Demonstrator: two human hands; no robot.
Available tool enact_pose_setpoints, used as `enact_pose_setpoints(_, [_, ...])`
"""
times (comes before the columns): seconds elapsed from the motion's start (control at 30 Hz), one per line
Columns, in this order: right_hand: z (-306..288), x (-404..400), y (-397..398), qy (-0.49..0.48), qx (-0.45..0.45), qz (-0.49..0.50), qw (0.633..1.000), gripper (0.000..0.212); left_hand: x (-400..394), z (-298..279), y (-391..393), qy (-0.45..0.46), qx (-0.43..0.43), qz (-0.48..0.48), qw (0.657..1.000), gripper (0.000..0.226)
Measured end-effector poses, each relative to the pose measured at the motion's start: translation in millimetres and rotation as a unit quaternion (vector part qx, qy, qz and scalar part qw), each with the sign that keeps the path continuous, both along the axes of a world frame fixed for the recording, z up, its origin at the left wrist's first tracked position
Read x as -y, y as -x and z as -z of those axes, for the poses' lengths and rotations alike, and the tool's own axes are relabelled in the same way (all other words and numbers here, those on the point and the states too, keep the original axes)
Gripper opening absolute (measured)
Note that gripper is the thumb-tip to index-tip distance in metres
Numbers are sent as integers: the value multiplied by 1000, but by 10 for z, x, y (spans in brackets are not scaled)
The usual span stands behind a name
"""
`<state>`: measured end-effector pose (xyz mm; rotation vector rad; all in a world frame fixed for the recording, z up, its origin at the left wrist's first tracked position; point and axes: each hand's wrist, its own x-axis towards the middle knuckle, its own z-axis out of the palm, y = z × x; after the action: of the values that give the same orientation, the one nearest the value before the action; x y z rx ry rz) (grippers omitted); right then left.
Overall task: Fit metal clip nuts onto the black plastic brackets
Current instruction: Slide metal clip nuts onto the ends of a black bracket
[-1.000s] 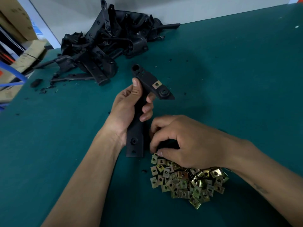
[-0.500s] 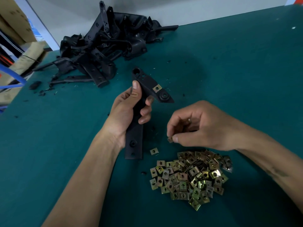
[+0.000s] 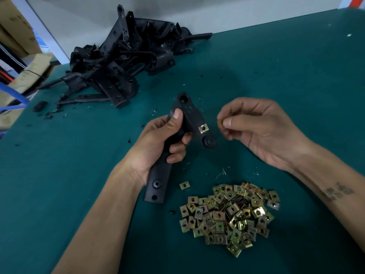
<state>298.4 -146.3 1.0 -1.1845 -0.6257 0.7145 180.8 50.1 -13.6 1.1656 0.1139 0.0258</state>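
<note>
Head view: two hands over a green table [image 3: 296,86], fitting clip nuts.

The left hand [image 3: 158,143] gripped a black bracket [image 3: 192,117], its middle hidden by curled fingers; a fitted clip nut [image 3: 203,128] sat just right of that grip. The right hand [image 3: 254,131] pinched a small clip nut [image 3: 219,123], mostly hidden by thumb and fingertips. Loose nuts [image 3: 229,216] lay below; a bracket pile [image 3: 122,62] lay beyond.

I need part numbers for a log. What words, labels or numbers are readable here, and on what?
No text can be read.
Cardboard boxes at far left: dark markings, too blurred to read.
Right forearm tattoo: marks, illegible.
Held black bracket, bracket pile and clip nuts: no visible lettering.
</note>
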Motion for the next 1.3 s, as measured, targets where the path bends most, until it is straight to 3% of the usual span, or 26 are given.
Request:
enact_pose_setpoints(0.1, [-8, -16, 22, -36, -17, 21, 999, 11, 1, 10, 17, 5, -12, 45, 999, 30])
enact_pose_setpoints(0.23, [-7, -76, 103, -60, 32, 86, 994, 16, 33, 23, 41, -4, -2, 93, 996, 31])
enact_pose_setpoints(0.53, [-12, -109, 167, -40, 51, 117, 991, 12, 62, 38, 20, -24, 5, 89, 996, 36])
enact_pose_setpoints(0.73, [-11, -107, 169, -30, 63, 106, 992, 9, 63, 29, 26, -14, -1, 69, 998, 25])
enact_pose_setpoints(1.13, [-45, -112, 197, -38, 15, 117, 992, 12, 76, 41, 25, -26, 0, 71, 997, 21])
enact_pose_setpoints(1.3, [-38, -146, 287, -58, -87, 120, 987, 11, 78, 35, 26, -35, 4, 68, 997, 21])
